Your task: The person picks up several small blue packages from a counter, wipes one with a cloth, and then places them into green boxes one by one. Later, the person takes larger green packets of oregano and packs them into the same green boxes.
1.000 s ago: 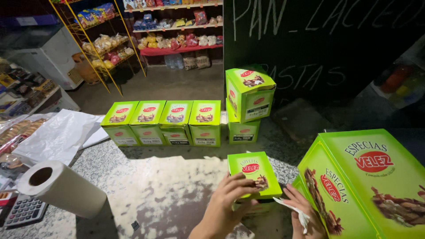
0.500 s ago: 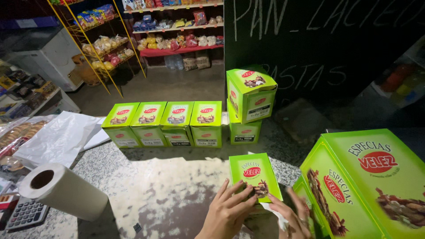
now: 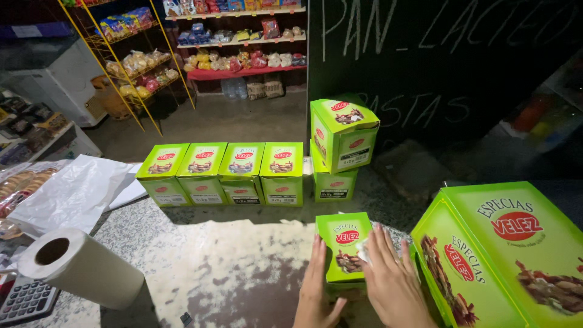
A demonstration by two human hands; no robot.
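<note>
At the near edge of the worktop [image 3: 182, 267], we now press a white cloth onto the small green box [image 3: 345, 246]: right hand [image 3: 392, 282] flat, left hand [image 3: 316, 291] steadying its left side, fingers straight.

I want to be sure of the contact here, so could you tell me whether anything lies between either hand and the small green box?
The left hand lies directly on the small green box. A small white scrap sits under the right hand's fingertips, against the box.
</note>
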